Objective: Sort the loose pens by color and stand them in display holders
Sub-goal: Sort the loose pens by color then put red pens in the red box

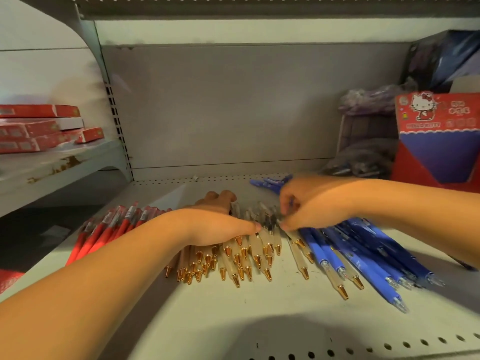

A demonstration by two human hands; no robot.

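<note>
Loose pens lie in a row on a pale metal shelf (233,320). Red pens (104,229) are at the left, cream pens with gold tips (233,258) in the middle, blue pens (363,250) at the right. My left hand (220,224) lies flat over the cream pens, fingers spread and pressing down on them. My right hand (309,203) hovers over the border between the cream and blue pens, with its fingertips pinched at a pen's upper end; blur hides which pen. A few blue pens (272,183) lie behind it.
A red and blue cartoon-cat display box (439,141) stands at the back right, with bagged pens (363,157) beside it. Red flat boxes (39,128) are stacked on a neighbouring shelf at the left. The shelf's perforated front edge (363,349) is near me.
</note>
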